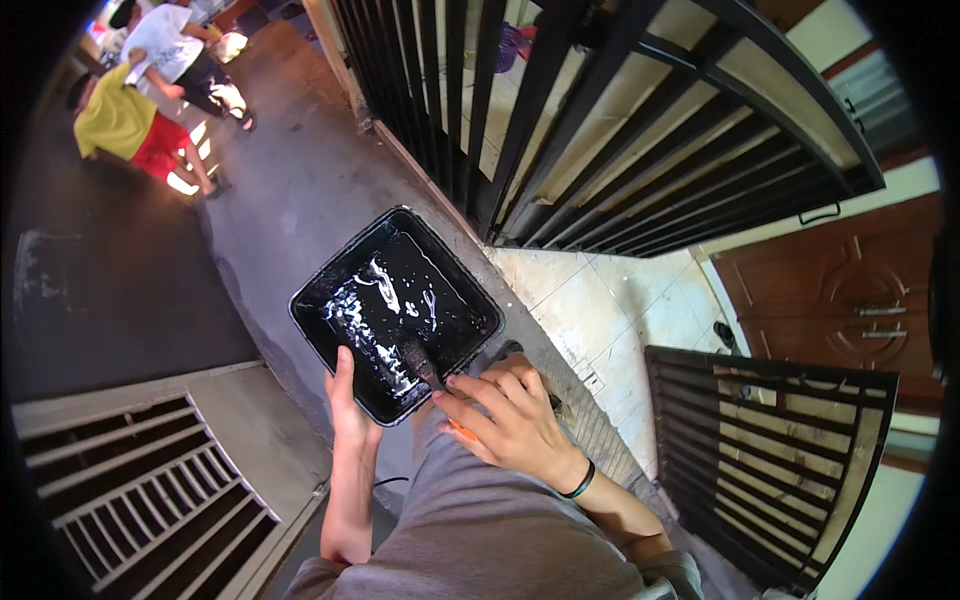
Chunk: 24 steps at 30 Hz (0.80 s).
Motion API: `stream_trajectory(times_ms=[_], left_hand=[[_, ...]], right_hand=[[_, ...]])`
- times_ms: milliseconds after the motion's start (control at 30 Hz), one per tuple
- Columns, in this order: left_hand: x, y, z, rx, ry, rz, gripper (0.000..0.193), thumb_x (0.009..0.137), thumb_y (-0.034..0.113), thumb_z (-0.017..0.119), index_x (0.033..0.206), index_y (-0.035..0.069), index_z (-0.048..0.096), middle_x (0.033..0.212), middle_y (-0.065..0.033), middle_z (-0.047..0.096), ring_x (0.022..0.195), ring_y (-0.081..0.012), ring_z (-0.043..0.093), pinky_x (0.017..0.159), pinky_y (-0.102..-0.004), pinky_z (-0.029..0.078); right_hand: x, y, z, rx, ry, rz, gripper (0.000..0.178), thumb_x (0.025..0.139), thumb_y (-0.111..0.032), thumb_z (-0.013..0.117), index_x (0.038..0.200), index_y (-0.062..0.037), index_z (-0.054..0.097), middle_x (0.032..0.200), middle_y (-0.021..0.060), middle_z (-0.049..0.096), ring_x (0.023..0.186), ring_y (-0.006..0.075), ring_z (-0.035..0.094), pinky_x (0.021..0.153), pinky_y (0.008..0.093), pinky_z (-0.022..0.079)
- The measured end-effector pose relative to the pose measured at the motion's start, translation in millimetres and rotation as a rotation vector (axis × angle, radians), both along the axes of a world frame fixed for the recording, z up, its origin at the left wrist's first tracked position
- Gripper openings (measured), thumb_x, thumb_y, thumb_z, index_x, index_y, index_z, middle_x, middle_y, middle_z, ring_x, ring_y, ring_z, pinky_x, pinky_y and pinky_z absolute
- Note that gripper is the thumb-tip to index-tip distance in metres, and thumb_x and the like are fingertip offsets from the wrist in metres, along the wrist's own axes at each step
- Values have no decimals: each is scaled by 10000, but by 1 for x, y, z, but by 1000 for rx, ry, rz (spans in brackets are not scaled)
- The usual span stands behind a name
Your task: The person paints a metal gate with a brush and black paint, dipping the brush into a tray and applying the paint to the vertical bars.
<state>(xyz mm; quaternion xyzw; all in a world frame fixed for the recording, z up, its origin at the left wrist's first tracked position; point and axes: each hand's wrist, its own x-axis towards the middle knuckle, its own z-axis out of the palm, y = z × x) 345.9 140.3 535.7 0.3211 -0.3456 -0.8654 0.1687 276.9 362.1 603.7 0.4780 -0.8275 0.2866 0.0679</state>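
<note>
A black rectangular tray [462,280] with raised sides is held out in front of me, tilted in view. Glossy black liquid [400,290], likely paint, coats its bottom and throws white reflections. My left hand [355,412] grips the tray's near left side, thumb up over the rim and the other fingers mostly hidden beneath. Closed around a paintbrush [419,362] is my right hand [515,420], at the tray's near right edge. The brush's dark-coated head rests inside the tray; part of an orange handle shows under my fingers.
Black barred gates [430,110] stand ahead and right, and another barred panel [780,450] lies to the right. Pale tiles [600,300] lead to a brown door [840,280]. A white grate [150,490] is lower left. Two people [130,115] are on the pavement, far left.
</note>
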Motion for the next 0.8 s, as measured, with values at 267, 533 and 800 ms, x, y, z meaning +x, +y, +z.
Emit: stream_trajectory(times_ms=[267,533,800], left_hand=[[18,-3,4,9,26,177,548,1058,374,661,1488,70,509,1368,-104,663,1214,-238,680,1029,-426,576],[26,26,31,46,84,322,537,1071,389,628,1464,31,553,1368,-131,679,1202,-263,696,1034,-442,581],[52,74,52,19,45,540,560,1073,441,610,1468,46,568,1377,-120,678,1217,-284,680,1063,-459,555]], right_hand=[[-129,78,90,-4,391,-117,785,911,-696,633,1434,-110,638,1435,144,610,1242,326,589,1032,503,400],[-492,343,253,95,722,-783,654,1109,-597,424,1583,-155,510,1567,167,552,1449,349,518,1182,448,395],[-633,445,229,154,167,-681,587,1168,-459,248,1697,-207,287,1672,149,432,1458,346,514,1188,442,424]])
